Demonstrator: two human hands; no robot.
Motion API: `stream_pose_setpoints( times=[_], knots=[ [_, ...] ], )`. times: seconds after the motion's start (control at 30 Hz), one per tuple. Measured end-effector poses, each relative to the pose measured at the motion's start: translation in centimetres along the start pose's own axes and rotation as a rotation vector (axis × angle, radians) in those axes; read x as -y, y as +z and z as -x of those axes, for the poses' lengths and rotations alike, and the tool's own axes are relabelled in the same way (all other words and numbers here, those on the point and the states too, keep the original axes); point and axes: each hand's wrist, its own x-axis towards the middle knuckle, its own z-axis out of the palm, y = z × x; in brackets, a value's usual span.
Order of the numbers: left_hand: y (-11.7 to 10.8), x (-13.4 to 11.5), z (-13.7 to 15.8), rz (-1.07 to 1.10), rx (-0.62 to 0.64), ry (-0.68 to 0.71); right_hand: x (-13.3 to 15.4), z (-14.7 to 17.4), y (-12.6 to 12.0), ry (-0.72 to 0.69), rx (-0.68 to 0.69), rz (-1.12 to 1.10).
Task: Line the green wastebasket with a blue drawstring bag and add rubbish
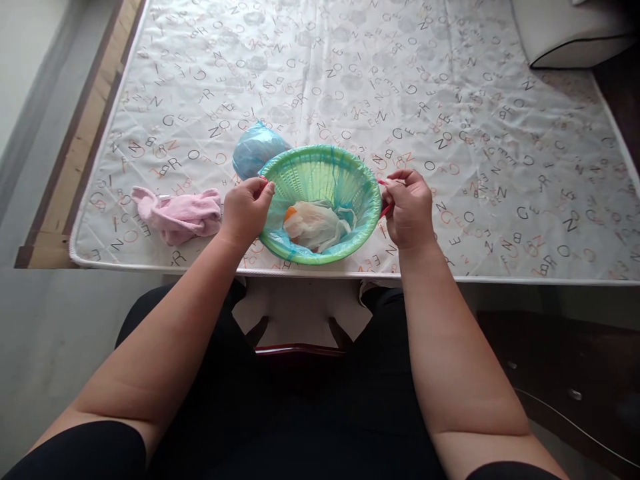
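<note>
A round green plastic basket (pixel 371 230) stands near the front edge of the mattress, with a thin blue plastic bag (pixel 345 175) lining it and folded over its rim. Inside lies a crumpled whitish plastic bag (pixel 317 225) with something orange showing at its left. At the left rim, my left hand (pixel 246 205) is closed in a pinch on a red drawstring. My right hand (pixel 407 205) pinches a red drawstring (pixel 384 210) just off the right rim. A puffed-out blue plastic bulge (pixel 257 150) sits behind the basket; whether it belongs to the liner I cannot tell.
Left of my left hand lies a crumpled pink cloth (pixel 183 213). The letter-printed mattress (pixel 350 87) has a wooden bed frame (pixel 75 160) along its left side. A pale padded block (pixel 570 37) is at the far right corner. Below the front edge is a stool (pixel 300 348).
</note>
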Motion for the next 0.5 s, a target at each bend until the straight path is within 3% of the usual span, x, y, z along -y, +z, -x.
stream_pose_setpoints(
  times=[0.2, 0.5],
  knots=[
    [-0.1, 0.1, -0.1, -0.048, 0.002, -0.002, -1.7, -1.3, -1.2, -0.259, -0.026, 0.067],
    [0.3, 0.3, 0.0, -0.078, 0.038, -0.038, 1.2, 0.3, -0.2, -0.122, 0.085, -0.089]
  ],
)
